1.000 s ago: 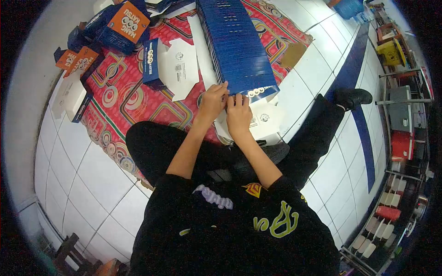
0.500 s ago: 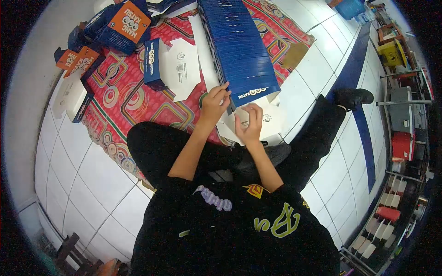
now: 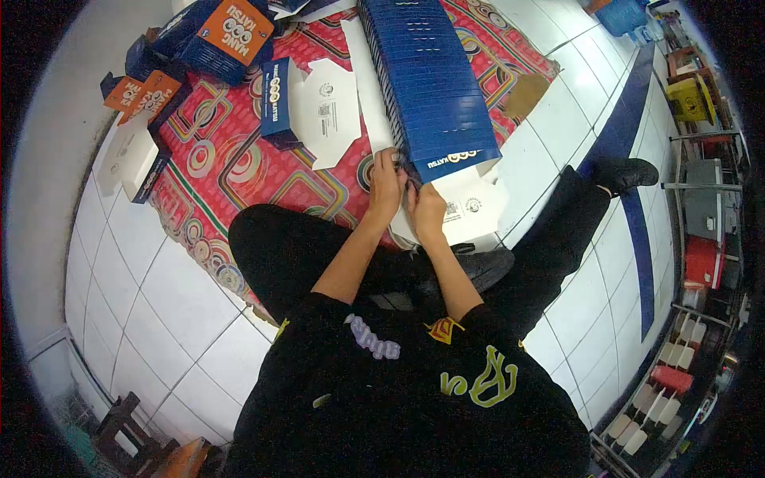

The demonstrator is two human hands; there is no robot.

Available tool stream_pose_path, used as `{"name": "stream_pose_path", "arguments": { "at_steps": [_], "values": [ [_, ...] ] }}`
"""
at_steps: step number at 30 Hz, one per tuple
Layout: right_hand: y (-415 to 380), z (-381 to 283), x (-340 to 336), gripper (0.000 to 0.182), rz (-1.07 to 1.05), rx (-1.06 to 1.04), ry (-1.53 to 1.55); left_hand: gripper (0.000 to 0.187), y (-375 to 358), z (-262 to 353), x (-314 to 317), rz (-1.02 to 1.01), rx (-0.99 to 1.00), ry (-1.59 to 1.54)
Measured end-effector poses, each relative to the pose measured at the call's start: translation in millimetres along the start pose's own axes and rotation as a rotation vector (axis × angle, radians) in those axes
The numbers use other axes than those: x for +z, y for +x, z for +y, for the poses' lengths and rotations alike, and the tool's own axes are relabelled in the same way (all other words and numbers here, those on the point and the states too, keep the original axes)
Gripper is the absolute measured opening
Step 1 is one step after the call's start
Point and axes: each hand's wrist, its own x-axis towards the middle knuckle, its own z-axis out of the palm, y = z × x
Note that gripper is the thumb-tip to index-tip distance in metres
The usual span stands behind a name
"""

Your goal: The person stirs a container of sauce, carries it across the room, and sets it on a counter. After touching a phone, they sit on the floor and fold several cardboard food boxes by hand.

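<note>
A long row of nested blue cardboard food boxes (image 3: 434,88) runs away from me. The nearest box has its white lid flap (image 3: 474,207) spread open toward my legs. At that box's left corner, my left hand (image 3: 386,190) has its fingers closed on the side edge. My right hand (image 3: 429,210) is right beside it, fingers curled against the same corner over the white board. The fingertips of both hands partly hide what they pinch. Left of the row, a single open blue box (image 3: 276,103) lies with its white inner lid (image 3: 331,111) facing up.
Folded blue and orange boxes (image 3: 235,36) are heaped at the back left, beside another open box (image 3: 131,159). Everything sits on a red patterned mat (image 3: 231,159) over white tiles (image 3: 191,334). My stretched leg (image 3: 558,239) and a shelf rack (image 3: 709,183) are at the right.
My right hand has moved left to the box's corner, beside my left hand, and its fingers have closed in. My left hand has shifted slightly down along the edge. The view has shifted a little.
</note>
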Motion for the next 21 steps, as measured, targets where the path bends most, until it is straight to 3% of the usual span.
{"name": "stream_pose_path", "arguments": {
  "at_steps": [11,14,17,21],
  "values": [
    [-6.7,10.0,17.0,0.015,0.058,-0.099,-0.214,0.037,0.9,-13.1,3.8,-0.167,-0.138,0.175],
    [-6.4,6.7,18.7,0.023,0.05,-0.026,-0.225,0.037,1.7,-11.4,2.6,-0.116,-0.033,0.244],
    [-0.7,6.2,21.8,0.027,0.108,-0.011,-0.18,0.038,3.7,-10.9,1.3,-0.187,-0.112,0.24],
    [6.3,4.2,20.3,0.02,0.0,0.061,-0.22,0.039,5.2,-16.9,2.9,-0.204,-0.05,0.259]
  ]
}}
